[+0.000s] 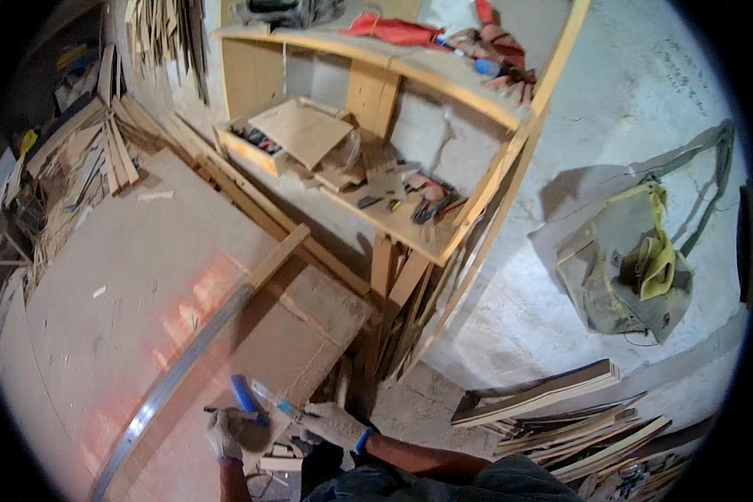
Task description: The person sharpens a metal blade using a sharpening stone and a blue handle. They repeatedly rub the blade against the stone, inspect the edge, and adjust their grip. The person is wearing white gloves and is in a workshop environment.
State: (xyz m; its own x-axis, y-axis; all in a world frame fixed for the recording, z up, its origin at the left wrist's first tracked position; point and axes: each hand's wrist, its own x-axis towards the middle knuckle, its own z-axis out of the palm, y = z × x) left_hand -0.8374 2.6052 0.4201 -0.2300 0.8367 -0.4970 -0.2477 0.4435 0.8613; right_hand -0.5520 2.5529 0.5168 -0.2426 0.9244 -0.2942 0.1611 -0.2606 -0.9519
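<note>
My left hand (224, 432), in a pale work glove, is closed over the work table's near edge. A blue-handled tool (244, 393) shows beside its fingers, and a thin dark tip sticks out on their other side; its exact kind is unclear. My right hand (336, 424), also gloved, grips a slim tool (269, 396) with a pale flat blade and a teal part, pointing up and left toward the blue handle. A long metal straightedge (155, 400) lies diagonally across the dusty table (84, 335), in line with a wooden strip (278, 258) at its far end.
Beyond the table stands a wooden shelf unit (435, 88) holding a drawer (251, 151), hand tools and red cloth. A grey bag (611, 268) hangs on the right wall. Wood strips (577, 427) lie at the lower right; more offcuts (79, 176) pile at the far left.
</note>
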